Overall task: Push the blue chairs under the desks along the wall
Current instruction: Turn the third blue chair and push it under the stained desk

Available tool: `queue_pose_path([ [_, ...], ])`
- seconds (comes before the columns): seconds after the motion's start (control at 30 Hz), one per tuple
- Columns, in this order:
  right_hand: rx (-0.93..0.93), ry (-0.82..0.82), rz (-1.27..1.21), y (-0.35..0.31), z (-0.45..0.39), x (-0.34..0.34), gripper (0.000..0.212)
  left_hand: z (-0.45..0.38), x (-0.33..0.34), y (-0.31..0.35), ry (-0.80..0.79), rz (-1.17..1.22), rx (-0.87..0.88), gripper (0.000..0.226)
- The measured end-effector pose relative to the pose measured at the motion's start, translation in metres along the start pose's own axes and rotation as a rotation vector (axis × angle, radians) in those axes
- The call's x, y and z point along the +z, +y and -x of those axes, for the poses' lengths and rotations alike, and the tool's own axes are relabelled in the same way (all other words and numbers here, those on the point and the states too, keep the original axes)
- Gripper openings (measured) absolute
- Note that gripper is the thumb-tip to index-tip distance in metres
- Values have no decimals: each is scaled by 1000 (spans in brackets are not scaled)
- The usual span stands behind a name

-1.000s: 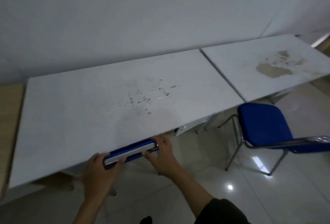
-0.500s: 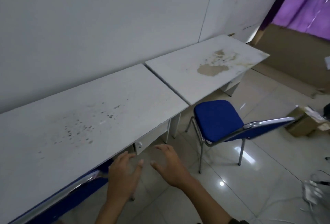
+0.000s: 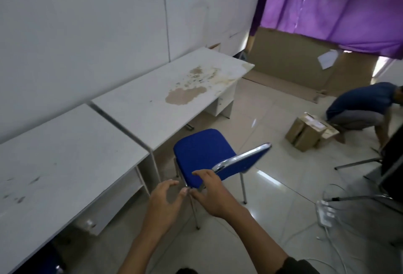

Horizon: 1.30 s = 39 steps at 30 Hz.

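Note:
A blue chair (image 3: 199,152) with chrome legs stands on the floor in front of the stained right desk (image 3: 152,103), its backrest (image 3: 244,161) turned toward me. My right hand (image 3: 212,194) is at the seat's near corner, fingers spread along the seat edge and not closed on it. Beside it, my left hand (image 3: 165,204) hovers open just left of the chair frame, apart from it. Under the left desk (image 3: 65,164), a sliver of another blue chair (image 3: 54,261) shows at the bottom left.
A person (image 3: 362,106) crouches at the right next to cardboard boxes (image 3: 307,133). A power strip with cables (image 3: 325,213) lies on the tiled floor. A dark chair base (image 3: 390,164) stands at the far right. A purple curtain (image 3: 331,3) hangs behind.
My hands let go of the first chair's backrest under the left desk. The view swung right, and both hands moved to the second blue chair.

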State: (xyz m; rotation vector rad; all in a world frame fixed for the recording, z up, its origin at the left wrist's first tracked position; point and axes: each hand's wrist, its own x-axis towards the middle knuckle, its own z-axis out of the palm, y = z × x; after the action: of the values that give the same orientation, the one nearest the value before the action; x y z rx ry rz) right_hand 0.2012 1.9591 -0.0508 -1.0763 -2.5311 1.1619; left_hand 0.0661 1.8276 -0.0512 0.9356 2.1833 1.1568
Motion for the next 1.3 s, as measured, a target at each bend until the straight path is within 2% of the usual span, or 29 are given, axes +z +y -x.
queue_pose_path([
  [0.2, 54, 81, 29, 83, -53, -81, 57, -82, 93, 48, -108, -64, 66, 38],
  [0.33, 58, 74, 110, 127, -90, -122, 57, -133, 145, 68, -130, -68, 49, 33],
  [0.47, 40, -6, 175, 168, -115, -148, 59, -167, 189, 76, -126, -59, -6, 30],
  [0.6, -15, -177, 415, 199, -140, -165, 64, -185, 224, 76, -168, -140, -112, 58],
  [0.67, -52, -252, 512, 207, -145, -170, 73, -181, 231, 75, -206, -188, -178, 60],
  [0.87, -311, -335, 662, 241, -185, -191, 87, -183, 251, 80, 16, -303, -309, 55],
  [0.97, -446, -326, 665, 260, -199, -196, 83, -186, 264, 98, 160, -427, -366, 53],
  [1.13, -692, -231, 623, 294, -218, -217, 67, -195, 297, 122, 277, -460, -475, 52],
  [1.3, -825, -297, 586, 320, -253, -252, 68, -213, 339, 147, 368, -471, -547, 52],
])
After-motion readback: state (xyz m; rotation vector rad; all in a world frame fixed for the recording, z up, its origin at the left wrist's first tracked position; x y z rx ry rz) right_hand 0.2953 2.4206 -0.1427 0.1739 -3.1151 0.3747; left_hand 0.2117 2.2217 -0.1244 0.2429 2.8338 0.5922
